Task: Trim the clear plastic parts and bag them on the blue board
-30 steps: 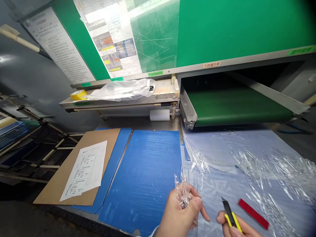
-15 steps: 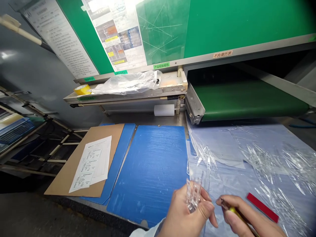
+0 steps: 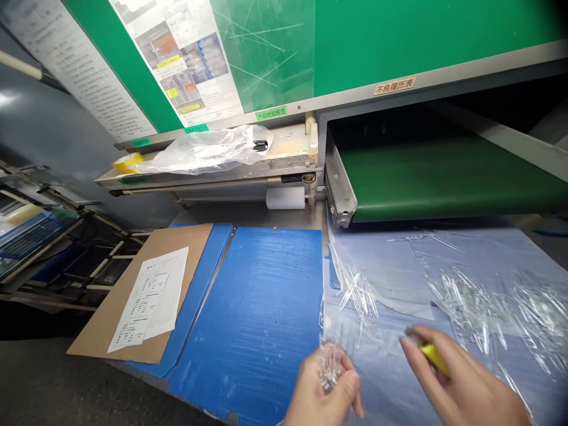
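Observation:
My left hand (image 3: 317,393) is closed around a bunch of clear plastic pieces (image 3: 330,364), their thin ends pointing up and away from me. To its right, my right hand (image 3: 470,378) grips a small yellow-handled tool (image 3: 435,359). Motion blurs the tool's metal tip, and the fingers cover much of the rest, so its exact kind is unclear. The two hands are apart. Beyond my left hand lies a small heap of slender clear plastic pieces (image 3: 360,296). Larger scattered heaps of them (image 3: 473,302) spread past my right hand.
Bluish plastic sheeting (image 3: 381,367) covers the right side of the table. A blue board (image 3: 252,307) lies left of it, then cardboard (image 3: 95,331) with papers (image 3: 153,296). A green conveyor belt (image 3: 421,183) ends above the table's back. A shelf (image 3: 290,163) holds a plastic bag (image 3: 213,148).
My right hand has moved away from my left, up and to the right, tool still in it. The red strip on the sheeting is no longer visible. The view has shifted somewhat.

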Action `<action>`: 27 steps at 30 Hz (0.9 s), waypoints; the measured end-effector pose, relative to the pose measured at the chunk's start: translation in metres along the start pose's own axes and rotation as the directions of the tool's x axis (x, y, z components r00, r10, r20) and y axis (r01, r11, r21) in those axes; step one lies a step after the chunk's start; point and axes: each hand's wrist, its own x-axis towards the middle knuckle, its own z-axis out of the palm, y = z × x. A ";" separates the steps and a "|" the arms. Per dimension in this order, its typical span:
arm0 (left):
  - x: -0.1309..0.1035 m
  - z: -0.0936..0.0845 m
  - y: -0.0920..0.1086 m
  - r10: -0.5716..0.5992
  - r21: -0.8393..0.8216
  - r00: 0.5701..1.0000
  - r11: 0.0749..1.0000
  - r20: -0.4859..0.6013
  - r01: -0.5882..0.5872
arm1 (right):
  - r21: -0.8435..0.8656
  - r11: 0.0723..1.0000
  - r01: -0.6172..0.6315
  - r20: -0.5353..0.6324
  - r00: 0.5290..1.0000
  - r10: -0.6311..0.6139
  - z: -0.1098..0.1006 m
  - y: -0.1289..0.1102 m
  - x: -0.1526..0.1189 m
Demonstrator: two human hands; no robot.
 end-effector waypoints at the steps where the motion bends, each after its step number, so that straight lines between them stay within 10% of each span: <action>1: 0.007 -0.003 -0.007 -0.062 -0.074 0.998 0.995 0.002 0.062 | -0.108 0.990 -0.092 0.114 0.988 0.104 0.011 0.011 0.016; 9: 0.043 -0.009 -0.036 -0.339 -0.556 0.940 0.787 -0.031 0.265 | -0.329 0.943 -0.052 0.446 0.872 0.204 0.094 0.012 0.131; 14: 0.052 -0.008 -0.035 -0.407 -0.631 0.912 0.722 -0.058 0.282 | -0.329 0.944 0.038 0.544 0.824 0.156 0.084 0.013 0.138; 21: 0.060 -0.005 -0.032 -0.412 -0.622 0.906 0.737 -0.102 0.265 | -0.021 0.940 0.340 0.708 0.669 -0.226 0.083 0.016 0.128; 27: 0.064 -0.007 -0.028 -0.271 -0.436 0.937 0.887 -0.220 0.154 | 0.079 0.989 0.127 0.545 0.825 -0.149 0.052 0.023 0.129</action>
